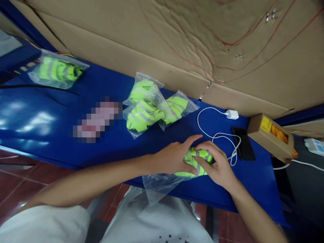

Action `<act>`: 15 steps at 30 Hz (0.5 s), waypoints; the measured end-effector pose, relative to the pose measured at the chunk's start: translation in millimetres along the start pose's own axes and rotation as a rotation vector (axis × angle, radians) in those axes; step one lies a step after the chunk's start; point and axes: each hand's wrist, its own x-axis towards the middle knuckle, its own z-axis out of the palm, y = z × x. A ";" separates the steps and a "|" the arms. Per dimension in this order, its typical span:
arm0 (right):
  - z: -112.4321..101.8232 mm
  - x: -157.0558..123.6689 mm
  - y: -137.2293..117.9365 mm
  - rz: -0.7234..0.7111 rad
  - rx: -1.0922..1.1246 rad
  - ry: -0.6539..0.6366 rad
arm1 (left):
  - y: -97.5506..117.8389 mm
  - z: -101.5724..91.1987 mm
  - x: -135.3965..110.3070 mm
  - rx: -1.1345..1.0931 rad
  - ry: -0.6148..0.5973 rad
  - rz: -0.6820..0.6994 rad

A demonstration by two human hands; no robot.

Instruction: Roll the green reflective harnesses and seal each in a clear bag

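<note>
A folded neon-yellow vest with grey reflective stripes [196,161] lies on the blue table [50,118] near its front edge. My left hand [174,157] grips its left side, fingers wrapped round it. My right hand [217,165] grips its right side. A clear plastic bag [160,184] trails from under the vest over the table edge toward me.
Three bagged yellow vests [152,106] lie mid-table, one more [57,71] at the far left. A white charger and cable [231,114], a black phone [243,143] and a cardboard box [272,135] lie to the right. Cardboard sheets [177,40] stand behind.
</note>
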 end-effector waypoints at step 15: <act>3.8 -0.6 -2.1 0.010 -0.039 -0.027 | 3.5 5.3 -1.6 -0.077 -0.008 0.027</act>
